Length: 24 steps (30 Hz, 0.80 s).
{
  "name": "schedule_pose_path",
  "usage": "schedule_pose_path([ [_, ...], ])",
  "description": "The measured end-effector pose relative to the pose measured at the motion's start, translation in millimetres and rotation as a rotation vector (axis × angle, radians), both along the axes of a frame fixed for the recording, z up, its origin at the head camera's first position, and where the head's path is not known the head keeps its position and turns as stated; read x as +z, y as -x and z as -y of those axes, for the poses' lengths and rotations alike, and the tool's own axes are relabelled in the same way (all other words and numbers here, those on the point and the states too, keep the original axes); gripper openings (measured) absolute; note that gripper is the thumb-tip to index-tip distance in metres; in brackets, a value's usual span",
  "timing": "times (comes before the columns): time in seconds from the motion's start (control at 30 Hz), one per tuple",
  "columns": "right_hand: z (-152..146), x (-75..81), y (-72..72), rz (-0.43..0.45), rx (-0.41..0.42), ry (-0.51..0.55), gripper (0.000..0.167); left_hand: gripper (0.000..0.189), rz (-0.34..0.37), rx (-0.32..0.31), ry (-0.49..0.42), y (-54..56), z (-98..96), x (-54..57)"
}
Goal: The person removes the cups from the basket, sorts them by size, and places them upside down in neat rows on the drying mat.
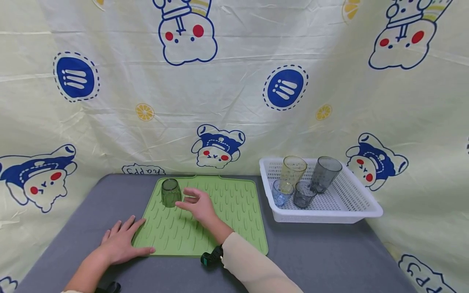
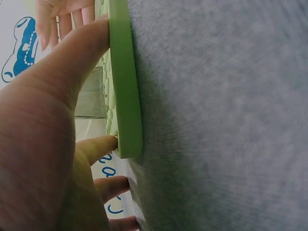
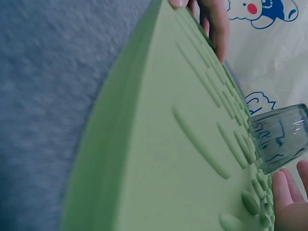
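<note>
A small green-tinted glass tumbler (image 1: 170, 193) stands on the back left part of a ribbed green mat (image 1: 234, 219); it appears mouth down. Just right of it is my right hand (image 1: 199, 206), thumb and fingers apart and loosely bent, holding nothing. In the right wrist view those fingers (image 3: 284, 190) are beside the tumbler (image 3: 281, 137); whether the thumb touches it I cannot tell. My left hand (image 1: 122, 241) rests with spread fingers at the mat's front left corner. Its thumb (image 2: 91, 38) lies on the mat's edge (image 2: 125, 86) in the left wrist view.
Right of the mat stands a white perforated plastic basket (image 1: 329, 215). It holds a yellowish glass (image 1: 293, 169), a tall grey glass (image 1: 325, 174), a small blue glass (image 1: 282, 193) and a small dark grey glass (image 1: 304, 195). A patterned curtain (image 1: 234, 93) hangs behind the grey table (image 1: 311, 256).
</note>
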State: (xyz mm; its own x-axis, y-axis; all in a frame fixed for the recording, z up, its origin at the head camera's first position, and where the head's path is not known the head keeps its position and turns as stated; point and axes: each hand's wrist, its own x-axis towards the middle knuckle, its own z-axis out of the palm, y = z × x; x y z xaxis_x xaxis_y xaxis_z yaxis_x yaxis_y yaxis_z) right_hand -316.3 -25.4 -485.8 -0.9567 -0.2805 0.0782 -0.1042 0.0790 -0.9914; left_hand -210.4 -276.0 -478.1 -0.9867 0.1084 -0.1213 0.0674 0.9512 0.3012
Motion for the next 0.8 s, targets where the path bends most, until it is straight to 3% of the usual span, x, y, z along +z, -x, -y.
schedule_pose_path([
  [0.37, -25, 4.2, -18.4, 0.07, -0.057, 0.209, 0.045, 0.108, -0.017, -0.004, 0.006, -2.7, -0.8, 1.3],
  [0.8, -78, -0.4, -41.3, 0.041, -0.093, 0.281, 0.051, 0.109, -0.048, -0.018, 0.013, -0.9, 0.5, -5.0],
])
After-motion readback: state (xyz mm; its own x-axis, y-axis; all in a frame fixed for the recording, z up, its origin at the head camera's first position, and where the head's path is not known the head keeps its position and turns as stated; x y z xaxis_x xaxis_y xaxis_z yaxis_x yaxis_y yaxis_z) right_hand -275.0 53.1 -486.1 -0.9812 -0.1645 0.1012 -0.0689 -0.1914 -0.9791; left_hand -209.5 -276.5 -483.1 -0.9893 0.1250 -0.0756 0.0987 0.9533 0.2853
